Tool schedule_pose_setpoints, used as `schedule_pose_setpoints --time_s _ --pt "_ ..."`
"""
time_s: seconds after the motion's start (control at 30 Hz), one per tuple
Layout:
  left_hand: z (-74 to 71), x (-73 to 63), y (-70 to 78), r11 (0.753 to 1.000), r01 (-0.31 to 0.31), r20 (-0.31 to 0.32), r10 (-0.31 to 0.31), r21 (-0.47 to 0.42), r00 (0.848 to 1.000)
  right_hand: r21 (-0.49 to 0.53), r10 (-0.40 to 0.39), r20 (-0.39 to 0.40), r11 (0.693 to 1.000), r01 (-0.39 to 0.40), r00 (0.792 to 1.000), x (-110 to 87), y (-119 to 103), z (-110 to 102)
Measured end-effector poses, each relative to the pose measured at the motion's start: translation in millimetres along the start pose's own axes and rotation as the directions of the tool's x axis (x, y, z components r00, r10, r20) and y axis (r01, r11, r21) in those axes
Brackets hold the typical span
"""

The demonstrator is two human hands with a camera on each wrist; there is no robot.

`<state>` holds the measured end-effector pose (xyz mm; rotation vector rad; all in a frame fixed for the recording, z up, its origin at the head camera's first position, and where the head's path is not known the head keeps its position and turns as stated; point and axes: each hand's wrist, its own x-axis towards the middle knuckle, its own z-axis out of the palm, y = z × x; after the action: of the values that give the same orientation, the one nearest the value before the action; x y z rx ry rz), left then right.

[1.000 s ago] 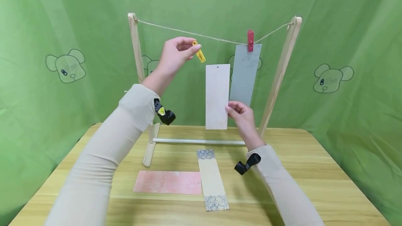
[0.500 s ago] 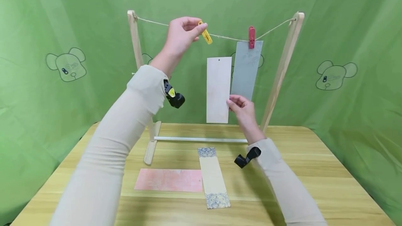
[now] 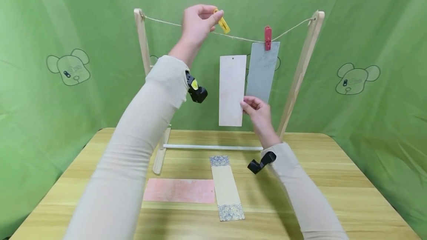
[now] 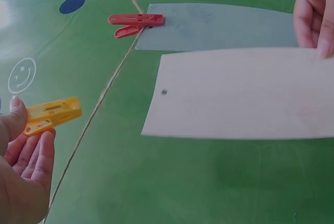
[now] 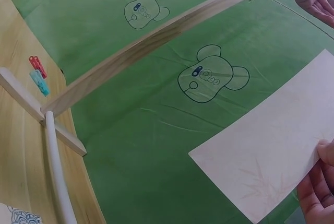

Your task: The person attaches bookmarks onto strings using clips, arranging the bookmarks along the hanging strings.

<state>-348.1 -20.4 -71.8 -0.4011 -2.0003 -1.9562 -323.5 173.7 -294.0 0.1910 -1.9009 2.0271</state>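
My left hand [image 3: 197, 25] pinches a yellow clothespin [image 3: 224, 25] by its handle end, just above the twine [image 3: 238, 38] in the head view. In the left wrist view the clothespin [image 4: 55, 115] stands apart from the line. With thumb and fingers, my right hand [image 3: 261, 119] holds a whitish-pink bookmark [image 3: 231, 90] upright by its right edge. The bookmark's punched hole is at the top, and its top edge appears below the twine. Beside it a grey-blue bookmark [image 3: 262, 67] hangs from the twine under a red clothespin [image 3: 268, 37].
Wooden posts [image 3: 301, 73] carry the twine, joined low down by a white rod [image 3: 213, 147]. On the table [image 3: 333, 180] lie a pink bookmark [image 3: 180, 190] and a cream one with blue patterned ends [image 3: 227, 186]. The right wrist view shows a teal clothespin [image 5: 39, 82] beside a red one [image 5: 38, 66].
My left hand has risen with the yellow clothespin, from below the twine to above it, and slightly rightward. My right hand has lifted the whitish-pink bookmark a little closer to the line.
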Motion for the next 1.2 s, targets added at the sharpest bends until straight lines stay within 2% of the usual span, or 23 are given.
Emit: schedule_pose_setpoints --time_s 0.2,0.37,0.5,0.97,1.2 --pt "9.1 1.9 -2.9 1.0 -0.009 -0.023 0.009 0.024 1.0 0.034 0.001 -0.007 0.999 0.0 1.0 1.5 0.5 3.1" --pt "9.6 4.4 -5.5 0.999 0.001 -0.083 0.003 0.048 0.997 0.044 0.01 -0.001 0.999 -0.009 1.0 3.3 2.1 4.7" --pt "9.1 6.5 -9.5 0.998 0.005 -0.094 0.002 0.069 0.996 0.05 0.011 -0.016 0.999 -0.01 1.0 3.8 3.8 3.6" --pt "4.7 7.3 -20.6 0.994 0.066 -0.03 -0.064 0.089 0.998 0.044 -0.004 -0.009 0.999 0.004 1.0 7.8 6.9 7.0" --pt "8.9 5.3 -20.9 0.982 0.03 0.049 -0.04 0.188 0.998 0.049 0.004 -0.013 0.999 -0.004 1.0 9.3 3.3 9.5"
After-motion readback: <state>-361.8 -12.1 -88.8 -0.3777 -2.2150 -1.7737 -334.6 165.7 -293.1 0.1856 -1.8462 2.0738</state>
